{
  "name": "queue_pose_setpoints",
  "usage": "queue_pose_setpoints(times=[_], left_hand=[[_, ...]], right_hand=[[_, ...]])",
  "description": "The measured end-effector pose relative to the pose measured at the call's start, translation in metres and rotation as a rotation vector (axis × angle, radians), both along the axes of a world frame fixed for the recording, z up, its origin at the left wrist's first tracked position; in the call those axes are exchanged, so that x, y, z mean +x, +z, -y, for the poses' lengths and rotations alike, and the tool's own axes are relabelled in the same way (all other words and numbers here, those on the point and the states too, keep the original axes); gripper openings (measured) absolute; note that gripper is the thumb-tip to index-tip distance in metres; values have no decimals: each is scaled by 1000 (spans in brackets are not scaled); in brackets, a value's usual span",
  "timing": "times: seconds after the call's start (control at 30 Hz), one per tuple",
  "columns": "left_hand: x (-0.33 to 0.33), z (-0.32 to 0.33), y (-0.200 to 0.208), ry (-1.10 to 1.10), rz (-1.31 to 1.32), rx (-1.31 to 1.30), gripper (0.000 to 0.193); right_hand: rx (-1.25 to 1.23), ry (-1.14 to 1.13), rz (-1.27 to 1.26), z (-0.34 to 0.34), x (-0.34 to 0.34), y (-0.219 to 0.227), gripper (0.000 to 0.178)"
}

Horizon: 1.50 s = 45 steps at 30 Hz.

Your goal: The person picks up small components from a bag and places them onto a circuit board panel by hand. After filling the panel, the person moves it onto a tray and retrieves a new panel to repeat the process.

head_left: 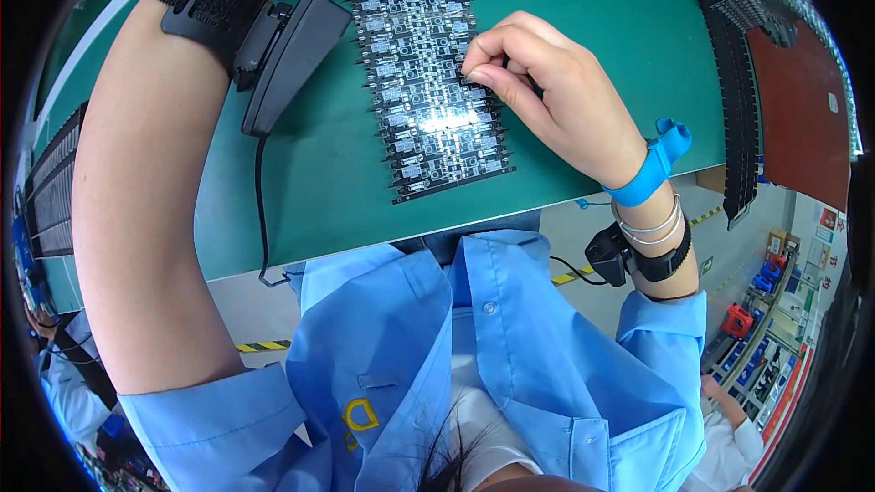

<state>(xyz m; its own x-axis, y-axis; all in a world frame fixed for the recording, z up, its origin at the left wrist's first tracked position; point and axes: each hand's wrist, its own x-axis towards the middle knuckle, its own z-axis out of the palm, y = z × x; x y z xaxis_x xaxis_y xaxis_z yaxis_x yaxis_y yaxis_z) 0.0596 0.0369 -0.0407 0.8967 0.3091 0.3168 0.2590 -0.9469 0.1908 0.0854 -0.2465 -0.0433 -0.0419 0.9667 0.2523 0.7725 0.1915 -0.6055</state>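
A black circuit board panel (415,73), crowded with small repeated parts, lies lengthwise on the green table mat (319,200). Light glares off its lower middle. Over the panel's right edge, my right hand (556,82) is closed, with thumb and index fingertips pinched together. Whatever the pinch may hold is hidden or too small to name. A blue wrist strap (652,169) circles my right wrist. My left forearm reaches up past the panel's left side and leaves the top of the view, so my left hand is out of sight.
A black slotted rack (734,100) stands along the table's right side, and another dark rack (56,182) is at the far left. A black cable (262,210) hangs from the device on my left wrist. Co-workers sit at both lower sides.
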Motion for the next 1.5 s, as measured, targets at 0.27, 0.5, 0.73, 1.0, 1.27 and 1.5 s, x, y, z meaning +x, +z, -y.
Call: queue_pose_setpoints(times=[0.27, 0.5, 0.73, 1.0, 1.27, 1.5], left_hand=[[-2, 2, 3, -17, 52, -18, 25], [0, 2, 6, -23, -7, -18, 27], [-3, -10, 6, -125, 44, -432, 27], [-27, 6, 27, 34, 83, -554, 15], [-86, 77, 24, -216, 23, -817, 11], [-170, 145, 5, -83, 161, -1412, 11]], right_hand=[[-4, -12, 1, 0, -1, -2, 6], [-23, -3, 16, 0, 0, -1, 6], [-39, 1, 39, 1, 1, -3, 5], [11, 11, 88, -1, -5, -4, 6], [149, 20, 213, 11, 13, -11, 13], [246, 122, 401, 20, 21, -4, 25]])
